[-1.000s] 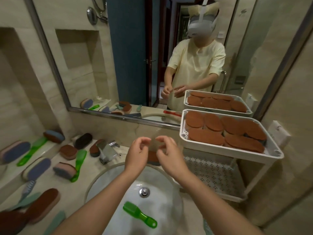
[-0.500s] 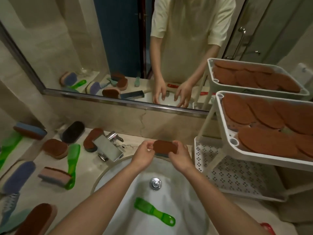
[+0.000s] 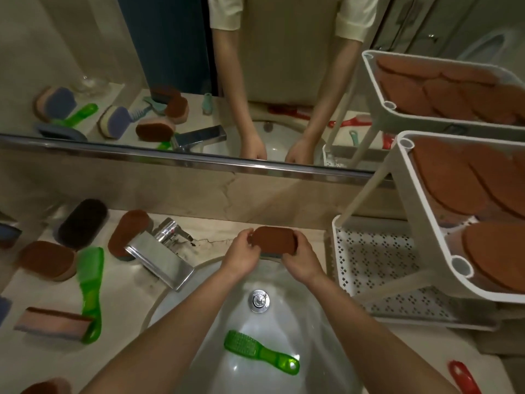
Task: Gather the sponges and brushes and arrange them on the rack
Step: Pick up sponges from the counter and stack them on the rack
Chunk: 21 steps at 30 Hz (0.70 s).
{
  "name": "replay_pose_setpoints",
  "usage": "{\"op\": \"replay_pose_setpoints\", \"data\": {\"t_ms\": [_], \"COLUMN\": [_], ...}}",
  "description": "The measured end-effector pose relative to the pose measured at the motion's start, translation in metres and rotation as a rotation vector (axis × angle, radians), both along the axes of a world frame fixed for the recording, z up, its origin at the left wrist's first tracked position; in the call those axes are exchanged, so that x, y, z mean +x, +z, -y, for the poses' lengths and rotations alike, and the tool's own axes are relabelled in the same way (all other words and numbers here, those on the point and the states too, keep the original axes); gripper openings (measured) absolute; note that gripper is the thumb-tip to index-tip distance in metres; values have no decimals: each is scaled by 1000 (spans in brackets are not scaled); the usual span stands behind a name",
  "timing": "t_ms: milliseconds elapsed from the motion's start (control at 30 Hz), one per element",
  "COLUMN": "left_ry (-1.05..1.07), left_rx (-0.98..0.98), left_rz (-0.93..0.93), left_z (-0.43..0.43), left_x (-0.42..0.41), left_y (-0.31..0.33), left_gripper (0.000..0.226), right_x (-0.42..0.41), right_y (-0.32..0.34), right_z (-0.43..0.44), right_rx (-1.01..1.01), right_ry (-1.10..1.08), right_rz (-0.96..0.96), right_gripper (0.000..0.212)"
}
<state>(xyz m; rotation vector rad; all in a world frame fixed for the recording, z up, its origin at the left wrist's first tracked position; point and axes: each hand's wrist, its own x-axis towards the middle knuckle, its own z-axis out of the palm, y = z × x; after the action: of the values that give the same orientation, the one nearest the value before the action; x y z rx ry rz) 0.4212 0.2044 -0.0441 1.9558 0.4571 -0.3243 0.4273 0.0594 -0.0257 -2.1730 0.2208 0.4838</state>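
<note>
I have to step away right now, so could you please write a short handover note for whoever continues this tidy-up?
Left hand and right hand: together holding a brown sponge at the sink's back edge.
Rack: top tray already full of brown sponges; perforated lower shelf bare.
Left: this sponge; green brush in the sink; green brush, black brush, more sponges on the counter left of the tap; red brush at the lower right.

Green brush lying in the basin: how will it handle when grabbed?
The green brush looks like rigid moulded plastic, so probably stiff and light. Lying on the sloped, glossy sink, it may slide toward the drain if nudged; possibly slippery if wet.
</note>
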Motion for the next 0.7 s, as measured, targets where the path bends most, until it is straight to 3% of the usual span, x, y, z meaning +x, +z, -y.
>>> {"op": "replay_pose_setpoints", "data": {"t_ms": [167, 333, 467, 700], "left_ry": [55, 112, 154, 281], "left_rx": [-13, -63, -62, -97], "left_rz": [80, 162, 251, 339], "left_z": [2, 8, 14, 28], "left_x": [-8, -29, -59, -126], "left_y": [2, 29, 55, 88], "left_gripper": [45, 47, 49, 40], "right_x": [-6, -28, -58, -119], "right_y": [2, 27, 53, 86], "right_z": [1, 0, -5, 4], "right_rx": [9, 72, 243, 483], "right_ry": [-94, -97, -59, -47], "right_rz": [-46, -35, 42, 2], "right_gripper": [77, 52, 36, 47]}}
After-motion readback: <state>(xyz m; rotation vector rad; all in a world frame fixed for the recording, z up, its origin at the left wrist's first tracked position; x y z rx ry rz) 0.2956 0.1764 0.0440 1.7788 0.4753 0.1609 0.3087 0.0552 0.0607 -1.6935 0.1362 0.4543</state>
